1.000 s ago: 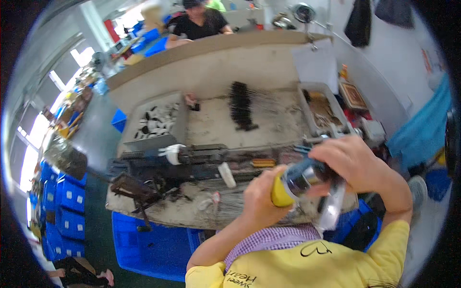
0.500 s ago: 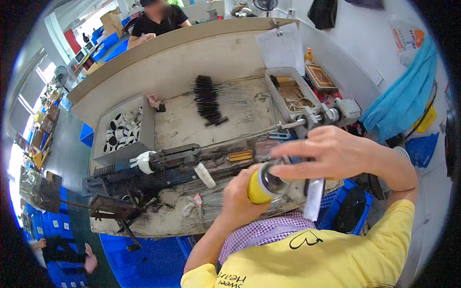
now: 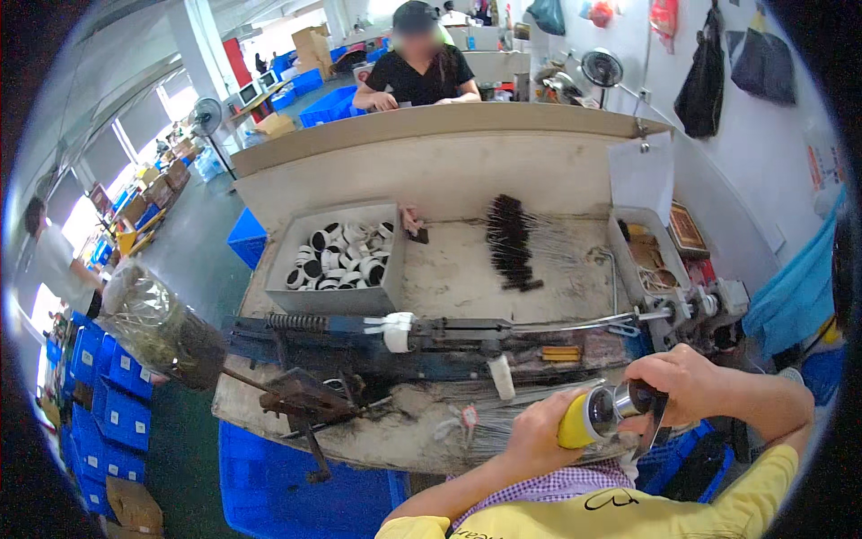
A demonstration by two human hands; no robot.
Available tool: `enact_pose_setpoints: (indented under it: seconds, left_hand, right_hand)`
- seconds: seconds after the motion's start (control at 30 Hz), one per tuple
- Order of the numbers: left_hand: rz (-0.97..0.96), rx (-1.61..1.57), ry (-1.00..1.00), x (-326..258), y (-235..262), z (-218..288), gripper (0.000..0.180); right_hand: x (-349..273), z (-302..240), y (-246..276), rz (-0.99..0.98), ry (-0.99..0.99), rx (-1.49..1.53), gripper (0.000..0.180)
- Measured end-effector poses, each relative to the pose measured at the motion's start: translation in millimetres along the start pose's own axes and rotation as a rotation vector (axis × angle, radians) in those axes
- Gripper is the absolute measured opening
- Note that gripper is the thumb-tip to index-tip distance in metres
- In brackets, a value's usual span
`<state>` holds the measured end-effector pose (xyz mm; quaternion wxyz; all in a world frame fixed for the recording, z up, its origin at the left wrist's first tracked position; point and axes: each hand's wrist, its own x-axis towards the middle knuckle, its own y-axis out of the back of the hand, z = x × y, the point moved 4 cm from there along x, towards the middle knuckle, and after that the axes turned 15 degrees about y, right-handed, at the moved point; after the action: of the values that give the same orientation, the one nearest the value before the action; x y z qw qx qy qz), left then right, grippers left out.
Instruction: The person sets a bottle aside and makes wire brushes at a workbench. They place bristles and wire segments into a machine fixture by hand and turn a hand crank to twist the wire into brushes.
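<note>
My left hand (image 3: pixel 539 433) is wrapped round a yellow cylindrical bottle (image 3: pixel 573 426), tilted to the right, with a pale rim and a dark, shiny top. In my right hand (image 3: pixel 681 379), closed, is a black-and-silver cap (image 3: pixel 632 398), close against the bottle's top. I cannot tell whether the two touch. A flat dark strip (image 3: pixel 661 422) hangs below my right fingers; its kind is unclear. Both hands are over the bench's near right edge, beside a bundle of thin metal wires (image 3: pixel 498 418).
A long metal fixture (image 3: pixel 449 334) crosses the bench (image 3: pixel 440 278). Behind it stand a grey bin (image 3: pixel 296 216) of white-and-black rings, a row of black brushes (image 3: pixel 508 242) and a tray (image 3: pixel 628 269). A blue crate (image 3: pixel 296 485) sits below. A person (image 3: pixel 417 72) sits beyond the partition.
The view has shifted, raising the far room into sight. My right hand's fingers, spread beside the bottle earlier, are now closed on the cap. My left hand still grips the bottle.
</note>
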<state>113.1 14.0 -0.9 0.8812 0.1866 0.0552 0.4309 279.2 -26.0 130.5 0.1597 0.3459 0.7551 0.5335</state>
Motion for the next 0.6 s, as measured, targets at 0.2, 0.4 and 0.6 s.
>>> enact_pose_setpoints:
  seconds: [0.2,0.4,0.6]
  left_hand:
    - [0.236,0.142,-0.076,21,14,-19,0.079]
    - [0.290,0.199,-0.167,33,21,-21,0.076]
    - [-0.135,-0.043,-0.098,30,11,-25,0.078]
  right_hand:
    - [23,20,-8,0.216,-0.428,0.000,0.044]
    - [25,24,-2,0.184,-0.549,-0.063,0.045]
    - [21,-21,3,-0.225,-0.031,-0.191,0.075]
